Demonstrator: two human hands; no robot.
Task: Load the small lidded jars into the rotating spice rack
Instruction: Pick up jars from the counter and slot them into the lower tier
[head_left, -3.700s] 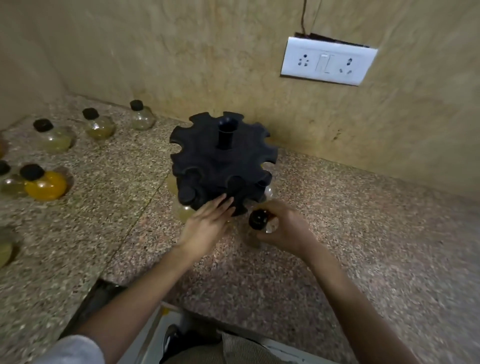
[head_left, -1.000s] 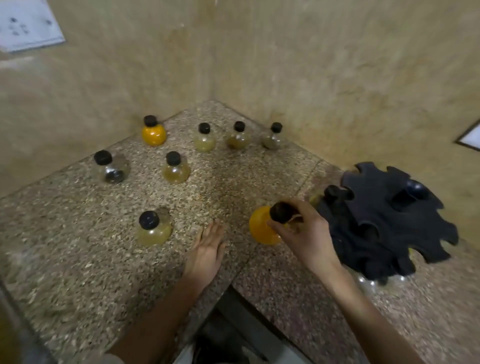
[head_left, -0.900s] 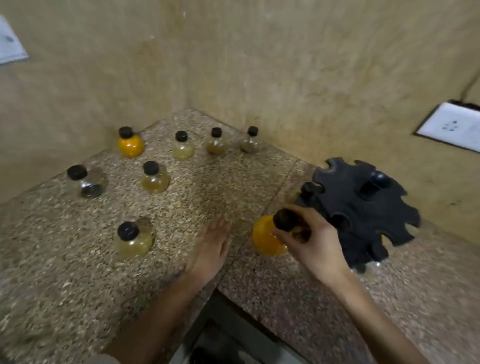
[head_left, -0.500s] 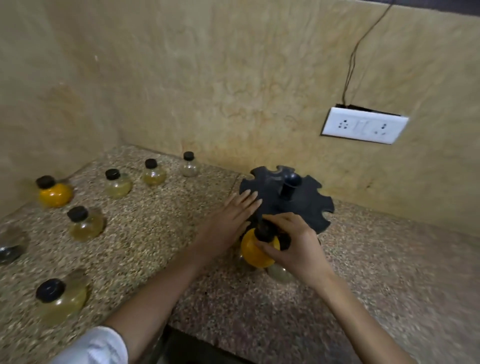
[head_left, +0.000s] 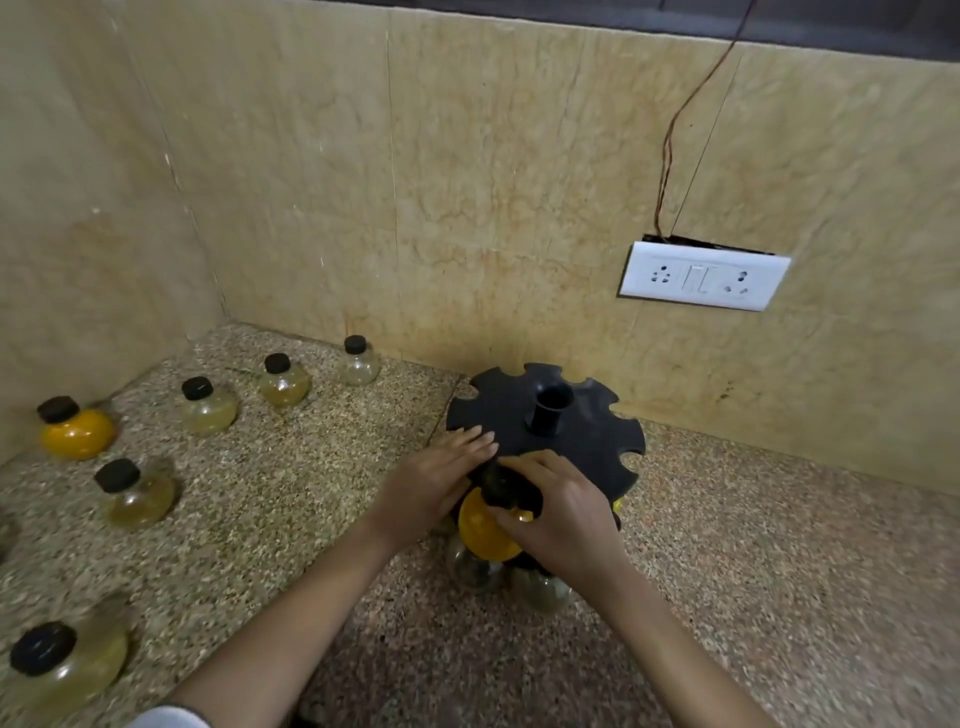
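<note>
Spice rack (head_left: 566, 441): black; round top disc with notches cut into its rim and a short open tube at its centre; stands on the desk (head_left: 779, 571) at centre frame, near the back wall.

Yellow jar (head_left: 485, 530): round body, yellow fill, black lid; just below centre frame, at the near-left rim of the rack's top disc; whether its neck sits in a notch cannot be told.

Right hand (head_left: 563, 514): fingers and thumb curled round the lid and neck of the yellow jar, clamped on it.

Left hand (head_left: 434, 483): fingers straight, laid on the left edge of the disc, just beside the jar's lid; holds nothing; close beside the right hand.

Lower jars (head_left: 472, 569): two clear ones under the yellow jar, partly hidden by the right hand; contents blurred.

Loose jars, all black-lidded, all upright on the desk, left half of frame, well apart from the rack:
- orange jar (head_left: 75, 431), far left edge;
- greenish jar (head_left: 208, 408), right of it;
- amber jar (head_left: 283, 382), further right;
- clear jar (head_left: 358, 361), nearest the back wall;
- pale jar (head_left: 135, 493), mid-left;
- corner jar (head_left: 62, 665), lower left, blurred.

Socket plate (head_left: 701, 275): white, on the wall, upper right; thin wire (head_left: 680, 130) running up from it.

White sleeve (head_left: 161, 719): bottom edge, on the left arm.
</note>
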